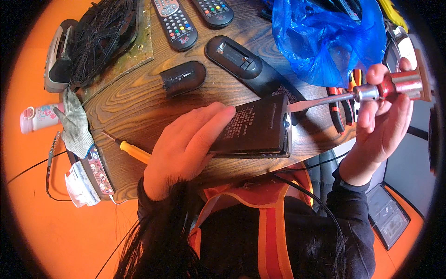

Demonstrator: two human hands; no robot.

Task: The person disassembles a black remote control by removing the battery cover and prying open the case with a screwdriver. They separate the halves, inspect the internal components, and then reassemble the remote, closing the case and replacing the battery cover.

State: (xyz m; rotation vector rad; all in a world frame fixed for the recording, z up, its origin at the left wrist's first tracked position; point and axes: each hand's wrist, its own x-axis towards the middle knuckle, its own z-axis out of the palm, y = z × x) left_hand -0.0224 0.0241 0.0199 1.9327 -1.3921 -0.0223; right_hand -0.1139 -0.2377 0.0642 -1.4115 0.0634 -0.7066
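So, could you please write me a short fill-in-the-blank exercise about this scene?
1. The right hand grips the ____ of a flat-blade screwdriver.
2. The left hand holds a ____ rectangular case.
3. The open remote control lies with its buttons facing ____.
4. The plastic bag is ____.

Missing words: handle; black; down; blue.

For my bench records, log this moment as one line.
left hand: holding black box | right hand: holding red-and-silver screwdriver, tip at box's right end | nearby: open-backed remote, yellow-handled screwdriver
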